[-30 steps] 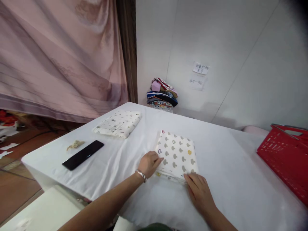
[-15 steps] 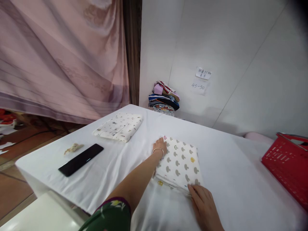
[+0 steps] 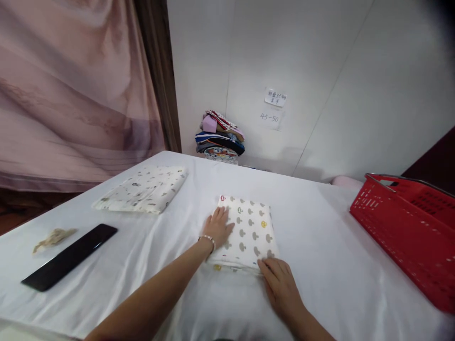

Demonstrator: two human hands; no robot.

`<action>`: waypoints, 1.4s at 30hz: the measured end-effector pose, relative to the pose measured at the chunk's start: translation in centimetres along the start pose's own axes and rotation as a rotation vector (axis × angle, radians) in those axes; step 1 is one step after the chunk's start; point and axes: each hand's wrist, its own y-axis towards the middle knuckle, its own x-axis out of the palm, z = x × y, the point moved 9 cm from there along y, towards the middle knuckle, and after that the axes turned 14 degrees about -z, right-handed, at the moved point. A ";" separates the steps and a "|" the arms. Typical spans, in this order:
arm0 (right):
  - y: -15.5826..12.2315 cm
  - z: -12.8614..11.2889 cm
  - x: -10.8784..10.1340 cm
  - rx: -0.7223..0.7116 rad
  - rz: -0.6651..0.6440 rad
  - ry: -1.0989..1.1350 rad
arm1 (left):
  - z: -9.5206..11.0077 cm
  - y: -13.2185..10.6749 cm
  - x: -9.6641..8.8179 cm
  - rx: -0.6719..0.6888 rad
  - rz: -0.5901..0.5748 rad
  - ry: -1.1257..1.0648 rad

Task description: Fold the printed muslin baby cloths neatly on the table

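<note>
A folded white cloth with a mushroom print [image 3: 249, 232] lies on the white table [image 3: 320, 246] in front of me. My left hand [image 3: 217, 227] rests flat on the cloth's left edge, fingers stretched out, a bracelet on the wrist. My right hand [image 3: 279, 284] lies flat at the cloth's near right corner, fingertips touching its edge. Neither hand grips anything.
A second folded printed cloth [image 3: 142, 189] lies at the far left. A black phone [image 3: 69, 256] and a small beige scrap [image 3: 53, 237] sit near the left edge. A red basket [image 3: 408, 232] stands at the right. Folded clothes [image 3: 220, 137] are stacked by the wall.
My left hand has drawn back from the cloth's far left corner to the middle of its left edge. My right hand stays at the near corner. The view has swung right.
</note>
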 end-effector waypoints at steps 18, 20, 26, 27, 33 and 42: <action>0.4 1.1 -1.6 0.048 -0.122 0.284 | 0.1 -3.9 2.5 0.049 -0.007 0.078; 1.3 3.4 -2.8 0.129 -0.076 0.428 | 0.2 -3.9 2.4 0.053 -0.001 0.077; 4.9 15.3 -0.2 0.748 -0.004 0.952 | 0.5 -4.0 2.0 0.054 0.017 0.068; 5.7 16.6 0.8 0.816 -0.022 0.988 | 0.5 -4.0 2.0 0.052 0.014 0.065; 10.0 20.4 5.3 0.963 -0.126 1.074 | 0.6 -4.2 2.2 0.037 -0.024 0.035; 11.7 22.4 6.6 0.992 -0.094 0.988 | 0.9 -4.5 2.3 0.074 -0.023 -0.022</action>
